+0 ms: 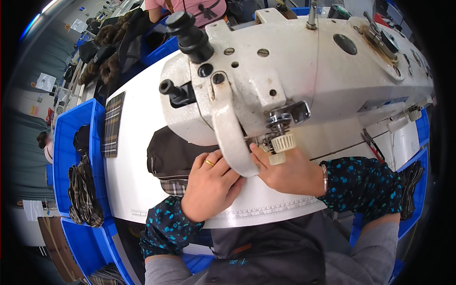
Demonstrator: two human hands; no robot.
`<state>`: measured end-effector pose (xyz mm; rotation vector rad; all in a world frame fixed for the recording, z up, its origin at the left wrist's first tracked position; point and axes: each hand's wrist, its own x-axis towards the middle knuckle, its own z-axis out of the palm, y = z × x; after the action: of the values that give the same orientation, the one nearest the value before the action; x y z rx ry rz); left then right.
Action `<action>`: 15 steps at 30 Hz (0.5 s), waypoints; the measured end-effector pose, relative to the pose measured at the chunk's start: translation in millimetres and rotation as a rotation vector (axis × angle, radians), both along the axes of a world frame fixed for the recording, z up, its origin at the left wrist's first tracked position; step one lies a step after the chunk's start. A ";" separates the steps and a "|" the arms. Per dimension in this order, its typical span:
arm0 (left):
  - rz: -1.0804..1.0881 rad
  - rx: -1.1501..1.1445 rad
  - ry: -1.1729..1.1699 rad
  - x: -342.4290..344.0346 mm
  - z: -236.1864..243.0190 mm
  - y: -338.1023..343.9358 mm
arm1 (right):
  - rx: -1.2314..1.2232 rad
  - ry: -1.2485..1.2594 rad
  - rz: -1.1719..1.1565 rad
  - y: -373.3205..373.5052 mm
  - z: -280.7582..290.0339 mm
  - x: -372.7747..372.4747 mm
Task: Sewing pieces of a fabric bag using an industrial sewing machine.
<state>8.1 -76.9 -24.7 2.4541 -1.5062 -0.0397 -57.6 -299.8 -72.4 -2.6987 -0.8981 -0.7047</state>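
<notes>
A white industrial sewing machine (pixel 294 61) fills the upper middle. Under its head lies a dark fabric piece (pixel 166 149) with plaid fabric (pixel 173 186) and a zipper along its lower edge. My left hand (pixel 213 185), a ring on one finger, has bent fingers closed on this piece, left of the white curved lever (pixel 230 133). My right hand (pixel 289 173) is at the needle area, one finger reaching behind the lever; the lever and knobs hide most of its fingertips, so I cannot tell its grip.
Plaid panels (pixel 113 123) lie at the table's (pixel 128 190) left edge. Blue bins (pixel 61 156) with fabric flank both sides. Red-handled snips (pixel 375 148) lie right of my right hand. A person in pink (pixel 209 9) is behind the machine, another person (pixel 46 147) at far left.
</notes>
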 end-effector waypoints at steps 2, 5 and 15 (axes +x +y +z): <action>-0.016 -0.008 -0.036 1.4 -3.1 2.2 | -0.044 -0.014 0.002 1.7 7.8 -10.5; -0.027 -0.034 -0.037 -0.4 -5.9 2.5 | -0.117 -0.058 0.034 5.4 15.3 -24.8; 0.068 -0.127 -0.056 -11.8 -11.6 -5.2 | -0.135 -0.052 0.077 11.5 8.1 -30.4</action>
<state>-3.7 -82.1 -36.3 2.4215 -1.4003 0.1346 -88.0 -288.3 -64.3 -2.7558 -1.0938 -0.7256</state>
